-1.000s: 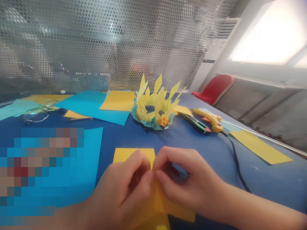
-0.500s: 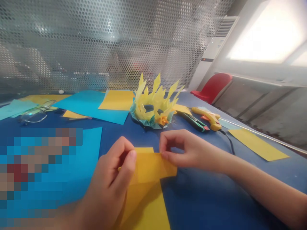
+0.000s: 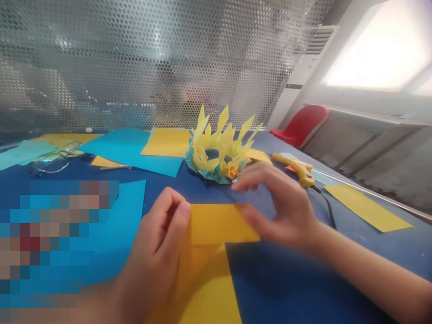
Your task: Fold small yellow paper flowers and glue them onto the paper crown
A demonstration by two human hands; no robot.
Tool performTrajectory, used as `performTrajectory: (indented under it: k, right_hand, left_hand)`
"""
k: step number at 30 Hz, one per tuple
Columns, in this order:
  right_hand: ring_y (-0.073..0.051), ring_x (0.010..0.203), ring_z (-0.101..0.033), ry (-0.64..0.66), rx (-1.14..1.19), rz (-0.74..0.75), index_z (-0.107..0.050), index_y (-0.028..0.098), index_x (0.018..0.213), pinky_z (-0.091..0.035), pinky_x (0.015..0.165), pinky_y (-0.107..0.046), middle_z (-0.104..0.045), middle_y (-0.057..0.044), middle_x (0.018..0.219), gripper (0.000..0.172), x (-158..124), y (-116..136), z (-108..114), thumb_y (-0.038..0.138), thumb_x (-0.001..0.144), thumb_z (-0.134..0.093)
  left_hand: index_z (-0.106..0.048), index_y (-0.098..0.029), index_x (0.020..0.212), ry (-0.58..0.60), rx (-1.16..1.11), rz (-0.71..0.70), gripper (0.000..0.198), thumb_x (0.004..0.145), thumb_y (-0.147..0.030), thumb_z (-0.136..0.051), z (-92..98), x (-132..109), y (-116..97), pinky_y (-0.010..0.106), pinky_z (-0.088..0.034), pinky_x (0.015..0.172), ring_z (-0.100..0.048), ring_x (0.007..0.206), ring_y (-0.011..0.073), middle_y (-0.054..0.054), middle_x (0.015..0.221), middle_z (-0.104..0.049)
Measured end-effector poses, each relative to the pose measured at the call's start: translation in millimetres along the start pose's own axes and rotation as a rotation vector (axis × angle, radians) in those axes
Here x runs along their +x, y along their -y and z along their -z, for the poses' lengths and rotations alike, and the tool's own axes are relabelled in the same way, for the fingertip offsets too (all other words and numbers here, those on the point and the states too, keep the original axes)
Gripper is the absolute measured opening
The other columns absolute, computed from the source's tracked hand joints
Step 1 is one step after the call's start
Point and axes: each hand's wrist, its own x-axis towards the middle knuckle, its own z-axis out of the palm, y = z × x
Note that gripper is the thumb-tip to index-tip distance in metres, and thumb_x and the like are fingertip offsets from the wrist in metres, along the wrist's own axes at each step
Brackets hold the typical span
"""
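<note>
A folded piece of yellow paper is pinched at its left edge between the thumb and fingers of my left hand. Over its right end hovers my right hand, fingers spread and slightly blurred; whether the thumb touches the paper is unclear. Beneath lies a larger yellow sheet on the blue table. Just beyond the hands stands a pale yellow spiked paper crown with a teal base and an orange paper flower.
Blue sheets and glasses lie left. A yellow glue gun with a black cord and a yellow sheet lie right. Behind are a perforated metal panel and a red chair.
My right hand has let go of the paper's top edge, moved right and opened. The narrow yellow strip behind that edge no longer shows. My left hand keeps its pinch.
</note>
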Motion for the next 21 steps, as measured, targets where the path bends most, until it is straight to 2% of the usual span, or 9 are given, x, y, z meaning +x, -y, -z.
performTrajectory:
  k: [1,2,5,10,13,15,18,21]
  right_hand:
    - [-0.018,0.081,-0.060,0.044,-0.081,0.113,-0.061,0.021,0.102,-0.050,0.072,-0.031,-0.062,-0.005,0.091,0.029,-2,8,-6,0.036,0.078,-0.069]
    - [-0.018,0.081,-0.060,-0.011,-0.171,0.189,-0.061,0.021,0.106,-0.050,0.072,-0.032,-0.062,-0.006,0.091,0.036,-4,16,-11,0.046,0.080,-0.067]
    - [-0.016,0.077,-0.061,0.020,-0.332,0.257,-0.061,0.021,0.114,-0.049,0.070,-0.031,-0.063,-0.005,0.092,0.046,-9,29,-22,0.052,0.080,-0.067]
    - [-0.017,0.077,-0.065,0.041,-0.340,0.279,-0.059,0.016,0.117,-0.053,0.068,-0.031,-0.068,-0.007,0.096,0.041,-10,30,-24,0.033,0.081,-0.066]
    - [-0.018,0.084,-0.068,0.044,-0.303,0.286,-0.057,0.013,0.119,-0.056,0.072,-0.031,-0.071,-0.010,0.101,0.041,-10,31,-21,0.020,0.078,-0.063]
    - [-0.018,0.089,-0.069,0.067,-0.276,0.266,-0.054,0.013,0.122,-0.057,0.077,-0.029,-0.071,-0.011,0.105,0.044,-10,33,-19,0.014,0.079,-0.060]
    - [-0.014,0.095,-0.069,0.103,-0.238,0.232,-0.050,0.016,0.126,-0.056,0.082,-0.022,-0.071,-0.008,0.109,0.043,-12,36,-17,0.014,0.084,-0.059]
    - [-0.011,0.094,-0.069,0.072,-0.216,0.162,-0.054,0.017,0.119,-0.055,0.084,-0.017,-0.073,-0.005,0.107,0.038,-15,40,-18,0.008,0.082,-0.058]
  left_hand:
    - [-0.047,-0.024,0.074,0.032,-0.027,0.002,0.029,0.095,-0.044,-0.044,-0.9,-2,0,0.015,-0.036,0.040,-0.041,0.049,0.0097,-0.007,0.059,-0.043]
    - [-0.047,-0.024,0.075,0.067,-0.040,-0.012,0.029,0.095,-0.045,-0.044,-1.4,-3,1,0.016,-0.038,0.042,-0.042,0.051,0.0098,-0.006,0.061,-0.046]
    - [-0.051,-0.024,0.079,0.140,-0.050,-0.078,0.028,0.096,-0.045,-0.044,-0.9,-6,2,0.017,-0.042,0.049,-0.048,0.058,0.0103,-0.005,0.068,-0.053]
    - [-0.053,-0.025,0.086,0.258,-0.189,-0.032,0.025,0.094,-0.049,-0.048,1.0,-6,3,0.018,-0.043,0.052,-0.051,0.061,0.0095,-0.005,0.072,-0.056]
    - [-0.053,-0.027,0.095,0.389,-0.322,0.033,0.024,0.088,-0.050,-0.059,2.3,-6,3,0.021,-0.049,0.061,-0.058,0.072,0.0117,-0.004,0.083,-0.060]
    - [-0.053,-0.028,0.096,0.441,-0.361,0.060,0.031,0.080,-0.047,-0.070,3.2,-6,3,0.023,-0.051,0.065,-0.061,0.077,0.0133,-0.003,0.088,-0.063]
    - [-0.053,-0.026,0.093,0.441,-0.335,0.055,0.032,0.076,-0.038,-0.077,3.1,-6,3,0.025,-0.053,0.069,-0.062,0.079,0.0138,-0.003,0.089,-0.064]
    - [-0.054,-0.026,0.089,0.373,-0.227,0.011,0.016,0.084,-0.034,-0.067,0.7,-5,4,0.023,-0.051,0.064,-0.059,0.076,0.0125,-0.003,0.085,-0.060]
